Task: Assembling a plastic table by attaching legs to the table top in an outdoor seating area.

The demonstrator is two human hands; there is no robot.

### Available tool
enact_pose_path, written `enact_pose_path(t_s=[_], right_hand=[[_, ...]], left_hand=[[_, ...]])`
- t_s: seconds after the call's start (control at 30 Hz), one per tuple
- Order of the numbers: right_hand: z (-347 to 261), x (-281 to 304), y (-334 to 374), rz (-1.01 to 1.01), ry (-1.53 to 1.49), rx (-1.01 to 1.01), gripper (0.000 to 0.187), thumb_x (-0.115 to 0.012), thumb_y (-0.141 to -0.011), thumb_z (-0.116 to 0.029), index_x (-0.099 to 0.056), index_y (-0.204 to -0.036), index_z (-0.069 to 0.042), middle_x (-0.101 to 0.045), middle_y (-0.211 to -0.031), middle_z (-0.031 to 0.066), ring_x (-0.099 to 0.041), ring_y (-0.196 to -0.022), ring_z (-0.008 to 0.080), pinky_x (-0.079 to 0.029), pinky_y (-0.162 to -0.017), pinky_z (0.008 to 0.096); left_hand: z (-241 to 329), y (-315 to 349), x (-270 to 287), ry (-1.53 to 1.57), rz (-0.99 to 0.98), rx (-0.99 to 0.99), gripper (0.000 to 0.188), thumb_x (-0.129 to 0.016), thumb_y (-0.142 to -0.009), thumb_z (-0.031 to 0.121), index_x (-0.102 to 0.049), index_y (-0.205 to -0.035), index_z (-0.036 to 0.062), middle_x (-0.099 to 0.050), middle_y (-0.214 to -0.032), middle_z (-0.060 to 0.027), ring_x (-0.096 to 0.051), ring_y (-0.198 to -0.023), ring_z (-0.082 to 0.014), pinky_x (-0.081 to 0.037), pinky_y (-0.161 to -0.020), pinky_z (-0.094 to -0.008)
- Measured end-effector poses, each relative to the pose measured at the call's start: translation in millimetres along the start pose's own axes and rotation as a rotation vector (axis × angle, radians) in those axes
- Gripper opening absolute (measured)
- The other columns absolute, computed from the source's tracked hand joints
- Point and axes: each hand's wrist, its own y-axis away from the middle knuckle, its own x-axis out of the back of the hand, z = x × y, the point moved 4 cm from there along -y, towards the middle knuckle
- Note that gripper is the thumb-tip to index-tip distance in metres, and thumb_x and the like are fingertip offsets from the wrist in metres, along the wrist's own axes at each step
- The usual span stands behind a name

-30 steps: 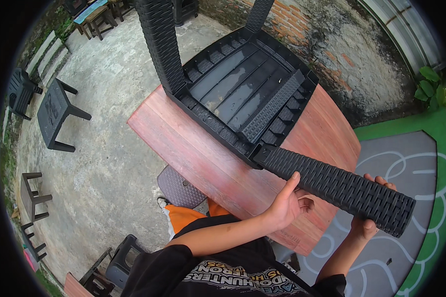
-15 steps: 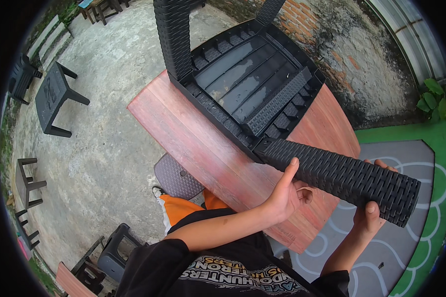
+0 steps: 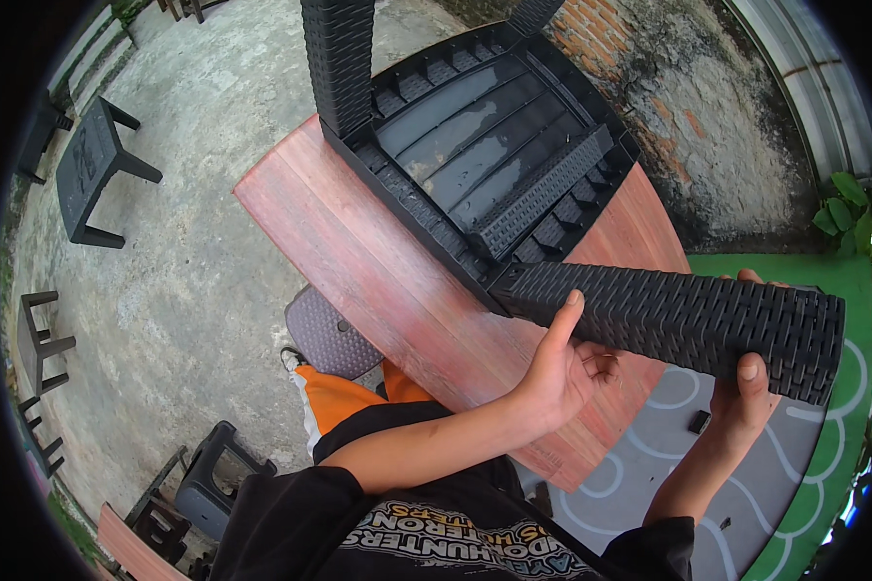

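Note:
An upside-down black plastic table (image 3: 489, 145) with a woven pattern rests on a reddish wood-grain tabletop (image 3: 378, 271). Two legs stand up from its far and left corners. At the near corner a black woven table leg (image 3: 669, 315) lies out sideways to the right, its inner end against the corner; whether it is seated there I cannot tell. My right hand (image 3: 746, 392) grips this leg close to its outer end, thumb on the near face, fingertips over the far edge. Along the leg's near side, my left hand (image 3: 562, 378) has its thumb raised against it and its fingers loosely curled, apart.
A brown stool (image 3: 331, 334) stands beside my leg. On the concrete floor at left are a dark small table (image 3: 92, 174) and several stools. A brick wall (image 3: 688, 126) rises behind the tabletop. A small black piece (image 3: 700, 421) lies on the grey painted surface at right.
The leg's outer end has swung up and away from me, slightly right, with my right hand on it. My left hand stays nearly in place. The small black piece has come into sight.

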Motion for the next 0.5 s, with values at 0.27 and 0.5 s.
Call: enact_pose_path(t_s=[0.27, 0.5], right_hand=[[-6, -9, -16, -0.002, 0.069, -0.043, 0.078, -0.074, -0.074, -0.029, -0.035, -0.133, 0.004, -0.048, -0.128, 0.0277, -0.053, -0.116, 0.0322, -0.045, -0.098, 0.0439], [11, 14, -16, -0.032, 0.051, -0.040, 0.080, -0.071, -0.076, -0.034, -0.034, -0.135, 0.005, -0.046, -0.131, 0.0258, -0.050, -0.120, 0.0345, -0.041, -0.101, 0.0469]], left_hand=[[11, 0, -14, 0.044, 0.014, 0.000, 0.066, -0.049, -0.085, 0.065, -0.051, -0.107, 0.0036, -0.055, -0.089, -0.0088, -0.055, -0.077, -0.0175, -0.045, -0.072, -0.0305], [7, -9, -12, 0.056, -0.030, -0.010, 0.064, -0.049, -0.086, 0.063, -0.051, -0.108, 0.0033, -0.057, -0.089, -0.0087, -0.054, -0.078, -0.0168, -0.045, -0.070, -0.0291]])
